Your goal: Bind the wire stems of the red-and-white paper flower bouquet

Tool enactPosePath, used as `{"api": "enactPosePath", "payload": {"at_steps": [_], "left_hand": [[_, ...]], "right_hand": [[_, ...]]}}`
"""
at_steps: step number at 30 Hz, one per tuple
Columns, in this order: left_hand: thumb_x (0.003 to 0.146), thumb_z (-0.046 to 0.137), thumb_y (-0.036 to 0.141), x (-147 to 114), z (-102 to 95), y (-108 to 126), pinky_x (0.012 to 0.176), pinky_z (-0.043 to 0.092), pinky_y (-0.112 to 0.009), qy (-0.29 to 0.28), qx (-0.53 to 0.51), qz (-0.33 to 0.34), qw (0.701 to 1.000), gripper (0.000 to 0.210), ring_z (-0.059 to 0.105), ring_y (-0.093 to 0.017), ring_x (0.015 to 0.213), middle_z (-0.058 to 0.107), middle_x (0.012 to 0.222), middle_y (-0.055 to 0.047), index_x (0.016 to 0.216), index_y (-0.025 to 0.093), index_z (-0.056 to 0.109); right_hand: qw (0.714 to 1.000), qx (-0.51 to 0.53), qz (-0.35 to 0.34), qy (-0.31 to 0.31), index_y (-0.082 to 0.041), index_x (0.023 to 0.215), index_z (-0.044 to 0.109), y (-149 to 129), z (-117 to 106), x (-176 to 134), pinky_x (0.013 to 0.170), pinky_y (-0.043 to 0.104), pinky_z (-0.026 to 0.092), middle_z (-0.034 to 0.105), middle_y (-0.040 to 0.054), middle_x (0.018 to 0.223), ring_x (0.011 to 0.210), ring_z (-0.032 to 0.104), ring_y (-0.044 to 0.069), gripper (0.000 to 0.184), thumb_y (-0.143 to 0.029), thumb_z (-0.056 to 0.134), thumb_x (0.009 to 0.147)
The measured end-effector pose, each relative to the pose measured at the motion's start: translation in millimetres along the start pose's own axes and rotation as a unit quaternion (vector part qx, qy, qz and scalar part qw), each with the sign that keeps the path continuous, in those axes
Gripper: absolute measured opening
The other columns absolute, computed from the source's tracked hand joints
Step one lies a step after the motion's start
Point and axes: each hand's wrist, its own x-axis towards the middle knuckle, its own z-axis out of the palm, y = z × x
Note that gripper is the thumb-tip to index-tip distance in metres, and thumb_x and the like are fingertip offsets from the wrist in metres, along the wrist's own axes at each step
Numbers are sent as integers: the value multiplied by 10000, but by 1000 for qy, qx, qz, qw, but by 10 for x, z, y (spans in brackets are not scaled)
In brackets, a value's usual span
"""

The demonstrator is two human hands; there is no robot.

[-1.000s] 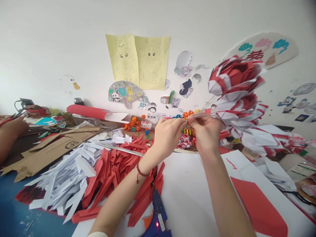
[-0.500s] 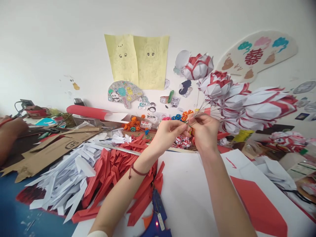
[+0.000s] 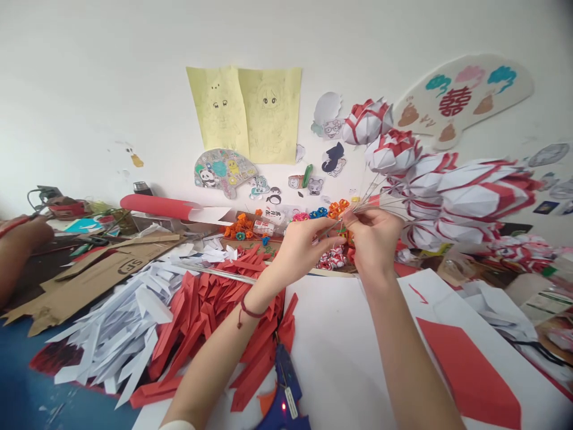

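My right hand [image 3: 378, 239] is closed around the thin wire stems [image 3: 369, 200] of a bunch of paper flowers [image 3: 474, 194]. The blooms, folded from white and red paper, fan out to the right and above that hand. Just left of it, my left hand [image 3: 307, 248] has thumb and forefinger at the stems' lower ends, where a wire shows between them. The fingertips partly hide the point where the wires meet. Below my hands, a blue glue gun [image 3: 289, 382] with a lit red light lies on a white sheet [image 3: 335, 334].
Piles of white paper strips [image 3: 120, 322] and red paper strips [image 3: 206, 304] lie left. Flattened cardboard [image 3: 111, 269] and a red roll [image 3: 154, 205] are behind them. Another person's hand [image 3: 27, 236] shows at far left. A red sheet [image 3: 470, 370] lies right.
My left thumb and forefinger have spread slightly apart at the stem ends. The flower bunch has shifted a little, its top bloom moving right. The view has turned slightly.
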Motion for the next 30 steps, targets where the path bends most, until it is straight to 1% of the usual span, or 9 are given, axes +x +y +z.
{"api": "enactPosePath", "payload": {"at_steps": [2, 4, 9, 12, 15, 20, 23, 26, 30], "left_hand": [[869, 657, 365, -14, 51, -21, 621, 394, -240, 65, 106, 50, 991, 220, 557, -122, 634, 693, 738, -26, 943, 165, 715], [892, 622, 388, -28, 82, -44, 605, 384, -236, 108, 159, 91, 977, 243, 566, -118, 619, 691, 712, -29, 898, 166, 720], [910, 595, 390, -42, 68, -35, 585, 374, -228, 160, 177, 133, 962, 280, 555, -106, 585, 666, 642, -19, 780, 173, 716], [907, 600, 380, -35, 54, 7, 573, 379, -219, 159, 96, 105, 977, 302, 529, -93, 557, 644, 608, -7, 729, 160, 705], [899, 602, 402, -27, 46, 47, 539, 362, -218, 139, 0, 31, 990, 344, 475, -85, 526, 596, 561, 7, 683, 146, 684], [885, 596, 454, -14, 35, 92, 521, 351, -225, 97, -144, -53, 983, 404, 451, -86, 540, 564, 568, 3, 643, 135, 648], [867, 616, 474, -5, 39, 100, 529, 360, -226, 66, -241, -89, 964, 415, 465, -86, 551, 551, 582, 4, 630, 134, 637], [879, 603, 471, -1, 49, 95, 568, 407, -228, 38, -332, -129, 934, 384, 515, -89, 563, 594, 606, -2, 703, 136, 666], [867, 638, 408, 2, 52, 72, 592, 443, -216, -6, -449, -183, 874, 309, 552, -81, 569, 655, 664, -25, 749, 127, 690]], "right_hand": [[1000, -1, 6, -7, -117, 628, 664, 2, 2, 0, 555, 237, 459, 616, 30, 634, 599, 574, 127, 94, -199, 707, 614], [1000, -8, 7, -12, -119, 604, 646, 1, 7, -5, 531, 241, 445, 599, 27, 606, 570, 556, 126, 110, -211, 704, 618], [999, -5, -14, -47, -122, 610, 648, -22, 22, -20, 561, 234, 460, 614, 27, 638, 613, 579, 129, 48, -162, 674, 619], [997, 11, -30, -68, -123, 613, 653, -44, 27, -29, 602, 233, 475, 621, 25, 657, 647, 590, 129, 12, -130, 655, 621], [997, 21, -26, -75, -130, 622, 657, -68, 27, -36, 608, 242, 481, 625, 25, 657, 642, 590, 132, 12, -138, 662, 629], [996, 49, -9, -71, -136, 620, 658, -116, 24, -47, 611, 241, 483, 625, 22, 663, 641, 583, 126, 23, -139, 681, 621], [996, 56, -2, -62, -135, 617, 658, -127, 11, -36, 583, 230, 469, 608, 16, 643, 619, 568, 116, 26, -137, 684, 618], [996, 77, 3, -54, -133, 624, 665, -123, -9, -14, 554, 225, 450, 601, 18, 645, 613, 557, 113, 34, -148, 695, 617], [988, 132, 17, -80, -131, 614, 659, -144, -26, -12, 517, 232, 419, 590, 24, 649, 593, 538, 113, 43, -148, 699, 616]]}}
